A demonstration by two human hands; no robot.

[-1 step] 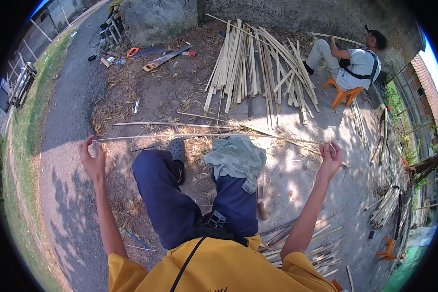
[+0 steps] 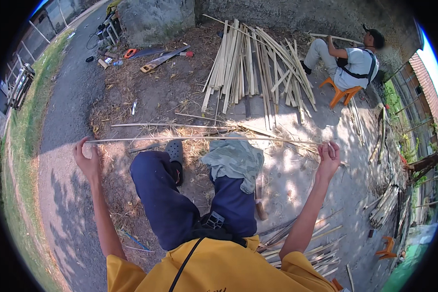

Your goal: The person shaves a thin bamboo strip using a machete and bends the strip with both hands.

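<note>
A long, thin, pale bamboo strip (image 2: 190, 138) stretches almost straight across in front of my knees, held at both ends. My left hand (image 2: 87, 163) has its curled fingertips at the left end. My right hand (image 2: 329, 160) pinches the strip near its other end, thumb against fingers. Below the strip, a crumpled grey-green cloth (image 2: 233, 163) covers my right knee. Under the strip, on the ground, are more slats (image 2: 165, 125) and pale shavings (image 2: 194, 151). A grey clog (image 2: 174, 152) shows on my left foot.
A large pile of pale slats (image 2: 248, 63) lies ahead, beside two handsaws (image 2: 163, 59). At the far right a person (image 2: 353, 63) sits on an orange stool (image 2: 343, 93), holding a slat. More slats (image 2: 316, 248) lie by my right side. A wooden tool handle (image 2: 261, 210) is near my right leg.
The strip was slightly bowed and now runs straighter. My left hand has moved a little outward to the left, while my right hand stays nearly in place.
</note>
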